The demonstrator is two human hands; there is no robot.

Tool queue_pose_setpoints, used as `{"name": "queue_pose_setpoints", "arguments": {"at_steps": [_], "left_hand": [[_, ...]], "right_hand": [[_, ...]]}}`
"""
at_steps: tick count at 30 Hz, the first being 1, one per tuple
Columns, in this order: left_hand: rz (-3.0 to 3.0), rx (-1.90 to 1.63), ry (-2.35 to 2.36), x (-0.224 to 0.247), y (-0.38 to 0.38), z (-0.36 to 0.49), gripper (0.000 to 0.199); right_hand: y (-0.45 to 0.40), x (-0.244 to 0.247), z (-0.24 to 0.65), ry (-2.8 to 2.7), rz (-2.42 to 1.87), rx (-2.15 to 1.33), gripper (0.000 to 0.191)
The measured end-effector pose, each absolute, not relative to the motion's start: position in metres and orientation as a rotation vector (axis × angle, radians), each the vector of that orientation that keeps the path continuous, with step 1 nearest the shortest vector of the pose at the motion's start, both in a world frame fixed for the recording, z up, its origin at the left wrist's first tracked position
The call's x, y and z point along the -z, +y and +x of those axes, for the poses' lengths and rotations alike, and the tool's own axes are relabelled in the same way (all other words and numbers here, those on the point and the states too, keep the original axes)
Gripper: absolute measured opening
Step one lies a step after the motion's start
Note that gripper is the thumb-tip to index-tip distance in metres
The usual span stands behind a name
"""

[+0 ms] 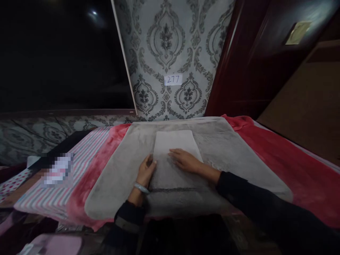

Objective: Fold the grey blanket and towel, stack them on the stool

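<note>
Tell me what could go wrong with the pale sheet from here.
The right hand lies flat on the pale sheet, so a sideways push might skew or wrinkle it. The bracelet on the left wrist sits low over the grey cloth and could snag it. The grey cloth lies loose over the red cloth, so a tug might shift both, and the sheet with them.

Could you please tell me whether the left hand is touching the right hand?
Apart: the head view shows the surface of the pale rectangular piece in the gap between the left hand and the right hand.
</note>
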State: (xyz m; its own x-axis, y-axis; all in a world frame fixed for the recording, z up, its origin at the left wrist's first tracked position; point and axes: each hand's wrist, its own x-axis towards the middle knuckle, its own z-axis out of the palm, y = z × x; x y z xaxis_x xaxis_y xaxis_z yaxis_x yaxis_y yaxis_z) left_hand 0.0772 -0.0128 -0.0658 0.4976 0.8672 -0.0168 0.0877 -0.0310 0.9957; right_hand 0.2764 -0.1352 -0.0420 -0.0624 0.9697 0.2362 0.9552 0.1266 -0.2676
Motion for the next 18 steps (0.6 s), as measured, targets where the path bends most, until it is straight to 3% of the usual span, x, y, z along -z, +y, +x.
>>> {"name": "queue_pose_setpoints", "arguments": {"at_steps": [3, 9, 18], "left_hand": [[1.187, -0.577, 0.751, 0.056, -0.003, 0.077, 0.057], [1.169, -0.448, 0.585, 0.032, 0.003, 0.086, 0.035], [1.156, -0.274, 0.905, 0.018, 0.07, 0.128, 0.016]], "right_hand": [[-0.163, 0.05, 0.24, -1.996, -1.846, -0.137, 0.059], [-0.171, 0.063, 0.184, -1.784, -2.033, -0.042, 0.103], [-0.186, 0.076, 0.191, -1.699, -2.188, -0.043, 0.08]]}}
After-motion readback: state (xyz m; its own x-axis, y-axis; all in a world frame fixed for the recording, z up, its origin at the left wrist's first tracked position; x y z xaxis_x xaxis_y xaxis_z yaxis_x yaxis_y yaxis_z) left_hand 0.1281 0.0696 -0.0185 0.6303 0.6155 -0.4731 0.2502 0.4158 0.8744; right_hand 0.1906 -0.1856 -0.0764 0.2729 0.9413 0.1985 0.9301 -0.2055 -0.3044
